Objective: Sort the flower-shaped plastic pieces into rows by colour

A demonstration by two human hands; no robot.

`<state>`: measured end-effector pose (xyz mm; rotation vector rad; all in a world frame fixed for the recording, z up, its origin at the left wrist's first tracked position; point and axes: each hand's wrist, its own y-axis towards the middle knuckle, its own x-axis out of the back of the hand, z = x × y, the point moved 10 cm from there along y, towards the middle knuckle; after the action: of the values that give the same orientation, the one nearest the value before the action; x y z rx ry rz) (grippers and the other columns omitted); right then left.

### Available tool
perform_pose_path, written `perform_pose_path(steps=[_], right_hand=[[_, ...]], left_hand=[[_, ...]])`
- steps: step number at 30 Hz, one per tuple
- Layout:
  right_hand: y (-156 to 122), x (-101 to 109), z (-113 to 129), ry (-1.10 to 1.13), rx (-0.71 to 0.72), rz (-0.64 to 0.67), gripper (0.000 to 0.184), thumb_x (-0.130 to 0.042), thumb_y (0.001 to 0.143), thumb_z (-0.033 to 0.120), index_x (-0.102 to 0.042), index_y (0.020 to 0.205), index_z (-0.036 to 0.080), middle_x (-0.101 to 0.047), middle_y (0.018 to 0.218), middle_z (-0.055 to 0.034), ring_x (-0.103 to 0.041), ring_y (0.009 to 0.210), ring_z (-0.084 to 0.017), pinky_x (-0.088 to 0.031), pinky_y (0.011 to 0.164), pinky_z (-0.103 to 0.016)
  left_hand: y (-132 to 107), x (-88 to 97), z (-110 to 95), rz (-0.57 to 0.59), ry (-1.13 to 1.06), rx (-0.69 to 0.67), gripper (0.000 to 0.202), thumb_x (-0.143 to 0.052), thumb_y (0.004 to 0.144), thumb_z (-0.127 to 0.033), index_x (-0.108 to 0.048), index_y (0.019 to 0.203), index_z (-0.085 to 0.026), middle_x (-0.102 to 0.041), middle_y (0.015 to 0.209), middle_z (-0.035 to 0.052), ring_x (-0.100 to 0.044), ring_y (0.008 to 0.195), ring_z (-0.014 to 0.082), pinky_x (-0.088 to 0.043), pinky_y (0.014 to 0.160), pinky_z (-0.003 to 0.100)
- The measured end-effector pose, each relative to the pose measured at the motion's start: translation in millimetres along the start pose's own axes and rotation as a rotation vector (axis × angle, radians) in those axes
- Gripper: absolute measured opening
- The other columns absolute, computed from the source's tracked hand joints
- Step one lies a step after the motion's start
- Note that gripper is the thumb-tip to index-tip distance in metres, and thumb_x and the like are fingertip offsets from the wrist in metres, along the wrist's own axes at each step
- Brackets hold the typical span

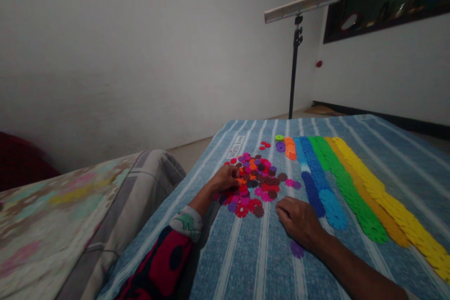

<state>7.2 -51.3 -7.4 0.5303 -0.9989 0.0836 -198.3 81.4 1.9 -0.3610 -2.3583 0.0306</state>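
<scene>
My left hand (227,177) reaches into the left side of a loose pile of flower-shaped plastic discs (269,181) in red, pink, orange, purple, brown and black. Its fingers are bent together at the discs; whether one is pinched between them is hidden. My right hand (298,218) rests curled on the striped cloth, right of the pile, its fingers folded under and what they hold, if anything, out of sight. A purple disc (297,249) lies under the right wrist's near side.
Overlapping rows of yellow discs (378,187), green discs (355,206), blue discs (312,164) and a short orange row (290,148) lie to the right. A blue striped cloth (242,262) covers the table. A lamp stand (293,75) rises behind; a covered surface (70,225) is at left.
</scene>
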Motion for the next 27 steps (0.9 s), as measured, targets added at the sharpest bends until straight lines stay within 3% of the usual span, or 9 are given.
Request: perform_pose_path(steps=[4, 8, 13, 19, 27], right_hand=[[1, -1, 1, 0.004, -0.003, 0.018, 0.025, -0.048, 0.089, 0.016, -0.066, 0.073, 0.019, -0.066, 0.074, -0.0025, -0.061, 0.071, -0.015, -0.033, 0.065, -0.026], [2, -2, 1, 0.006, -0.005, 0.024, 0.025, -0.048, 0.089, 0.016, -0.066, 0.072, 0.019, -0.065, 0.074, -0.0022, -0.061, 0.071, -0.015, -0.033, 0.065, -0.026], [4, -2, 1, 0.003, -0.014, 0.015, 0.023, -0.05, 0.088, 0.015, -0.065, 0.071, 0.019, -0.065, 0.074, -0.002, -0.06, 0.07, -0.015, -0.032, 0.064, -0.026], [6, 0, 5, -0.008, -0.018, 0.018, 0.022, -0.051, 0.088, 0.014, -0.065, 0.072, 0.018, -0.066, 0.075, -0.0023, -0.061, 0.072, -0.015, -0.033, 0.065, -0.026], [8, -1, 8, -0.01, -0.015, 0.011, 0.022, -0.051, 0.086, 0.011, -0.064, 0.071, 0.019, -0.066, 0.074, -0.0017, -0.06, 0.071, -0.014, -0.032, 0.065, -0.026]], left_hand=[[-7, 0.6, -4, 0.026, -0.138, 0.015, 0.023, -0.072, 0.049, -0.022, -0.051, 0.057, -0.016, -0.044, 0.047, -0.009, -0.039, 0.048, 0.0066, -0.028, 0.049, 0.021], [-10, 9.0, -16, 0.0, -0.258, -0.011, 0.022, -0.075, 0.05, -0.027, -0.058, 0.056, -0.014, -0.055, 0.052, -0.0041, -0.05, 0.055, 0.0103, -0.037, 0.054, 0.023], [11, 6.9, -35, -0.033, -0.328, -0.05, 0.024, -0.077, 0.051, -0.029, -0.065, 0.064, -0.013, -0.062, 0.058, -0.0012, -0.053, 0.056, 0.0107, -0.04, 0.056, 0.023], [51, -23.0, -66, -0.073, -0.274, -0.136, 0.018, -0.072, 0.058, -0.024, -0.07, 0.07, -0.012, -0.066, 0.064, 0.0015, -0.056, 0.057, 0.0117, -0.043, 0.059, 0.024], [99, -75.1, -139, -0.042, 0.078, -0.338, 0.014, -0.062, 0.067, -0.011, -0.074, 0.075, -0.009, -0.065, 0.067, 0.0018, -0.055, 0.062, 0.0118, -0.041, 0.06, 0.023]])
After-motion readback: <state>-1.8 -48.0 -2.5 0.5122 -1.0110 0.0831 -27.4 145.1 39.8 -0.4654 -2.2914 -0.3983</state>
